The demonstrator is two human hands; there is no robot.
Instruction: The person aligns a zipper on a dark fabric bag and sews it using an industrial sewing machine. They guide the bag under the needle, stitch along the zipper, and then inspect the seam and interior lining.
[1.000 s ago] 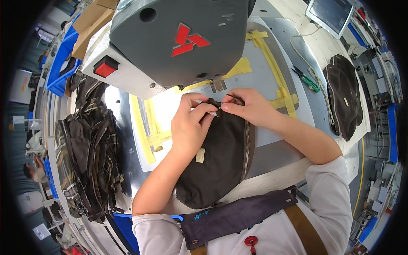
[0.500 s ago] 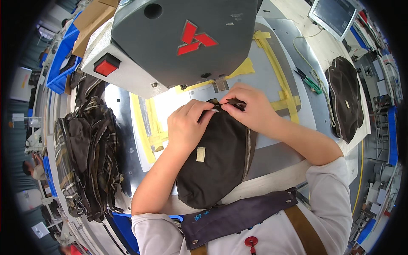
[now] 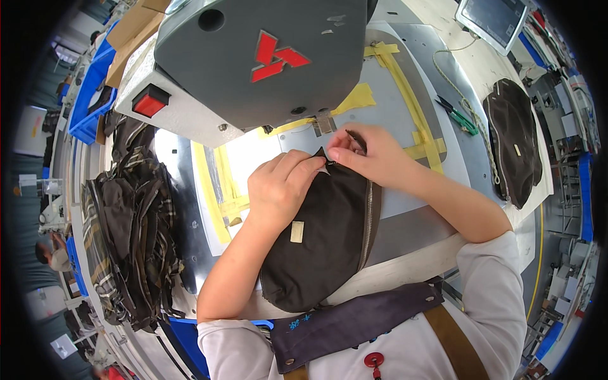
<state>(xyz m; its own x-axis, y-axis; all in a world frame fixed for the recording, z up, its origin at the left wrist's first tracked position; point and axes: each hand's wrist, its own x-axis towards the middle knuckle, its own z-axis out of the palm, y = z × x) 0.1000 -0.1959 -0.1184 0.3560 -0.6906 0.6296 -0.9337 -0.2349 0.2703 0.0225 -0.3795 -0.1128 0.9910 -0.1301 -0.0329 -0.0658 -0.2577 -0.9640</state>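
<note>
A dark brown fabric bag (image 3: 320,228) with a long metal zipper and a small pale label lies on the machine's work plate. My left hand (image 3: 278,190) has its fingers closed on the bag's top corner, where a small white piece pokes out. My right hand (image 3: 367,158) is pinched at the same corner, with a short dark strip, apparently zipper tape, showing among its fingers; the fingertips partly hide it. Above both hands is a grey machine head (image 3: 263,76) with a small metal part underneath.
Dark bags with plaid lining (image 3: 130,247) are piled at left below a blue bin (image 3: 85,126). At right are another dark bag (image 3: 513,145), green-handled scissors (image 3: 462,120), a cord and a screen (image 3: 491,22). A person (image 3: 54,253) is in the left background.
My left fingers have settled lower and more closed on the bag's corner. My right hand's fingers have curled further round the dark strip. The bag lies in nearly the same place.
</note>
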